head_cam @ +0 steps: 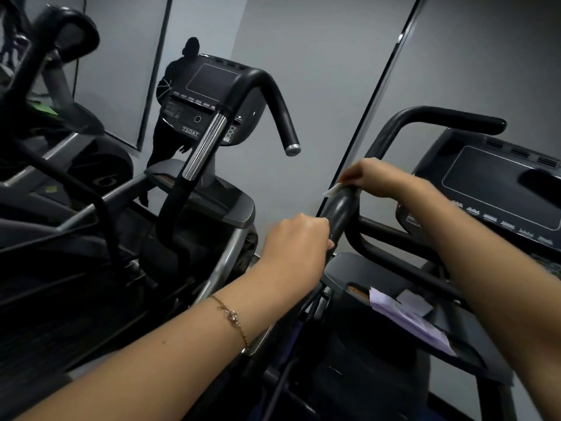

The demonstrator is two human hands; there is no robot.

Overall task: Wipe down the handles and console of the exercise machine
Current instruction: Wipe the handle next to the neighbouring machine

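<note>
- The left hand (299,235) has its fingers wrapped tight round the lower part of a black handle (341,212), just in front of the person.
- That handle stands nearly upright. Its long axis climbs from lower left to upper right, and its rounded end points up toward the other hand.
- The right hand (375,180) sits on the very top of the handle. Its fingers are curled and pinch a small white wipe (332,189) against the tip, with a corner of the wipe sticking out to the left.
- The console (501,189) is to the right of the handle, beyond the right forearm. Its dark screen is tilted back.
- Below the console, purple and white papers (409,320) lie in a dark tray (349,268).
- A thin gold bracelet (230,317) hangs on the left wrist.
- Ahead on the left, a mirror (303,56) shows another console and curved handlebars.
</note>
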